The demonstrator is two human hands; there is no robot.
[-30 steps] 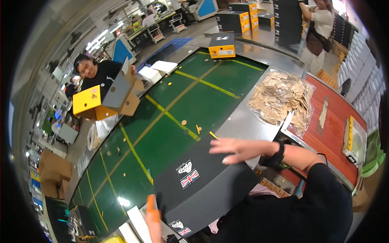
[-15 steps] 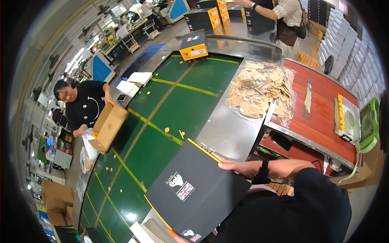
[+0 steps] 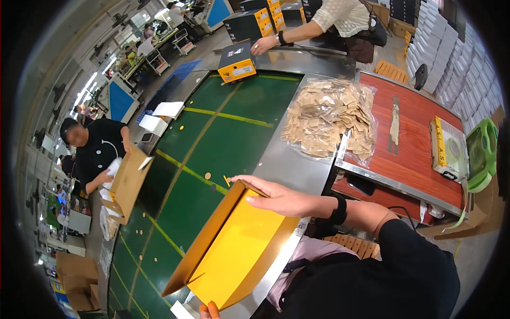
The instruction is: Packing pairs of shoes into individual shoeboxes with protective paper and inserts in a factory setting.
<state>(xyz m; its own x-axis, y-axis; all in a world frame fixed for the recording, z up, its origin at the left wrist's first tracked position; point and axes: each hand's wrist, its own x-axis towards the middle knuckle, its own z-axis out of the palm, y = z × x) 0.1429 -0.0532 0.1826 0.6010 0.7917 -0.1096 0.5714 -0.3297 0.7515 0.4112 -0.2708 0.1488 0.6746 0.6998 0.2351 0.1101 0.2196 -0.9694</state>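
A yellow shoebox (image 3: 244,250) is tilted in front of me, its brown-lined lid (image 3: 204,242) standing up along its left side. My right hand (image 3: 273,198) grips the far end, thumb on the yellow board and fingers over the lid's corner. At the near lower corner my left hand (image 3: 209,310) holds the box. Only a few of its fingertips show, in orange covers; the rest is out of the picture. The inside of the box cannot be made out.
A green conveyor belt (image 3: 207,137) runs beyond the box, with a closed black-and-yellow shoebox (image 3: 237,63) at its far end under a co-worker's hand (image 3: 264,44). Across the belt another person holds an open carton (image 3: 130,181). Right: a bag of brown paper pieces (image 3: 329,117), a red-topped table (image 3: 414,143).
The black lid face has swung away, and the yellow box and brown lining now show. My right hand has moved left. A co-worker's hand has come onto the far shoebox.
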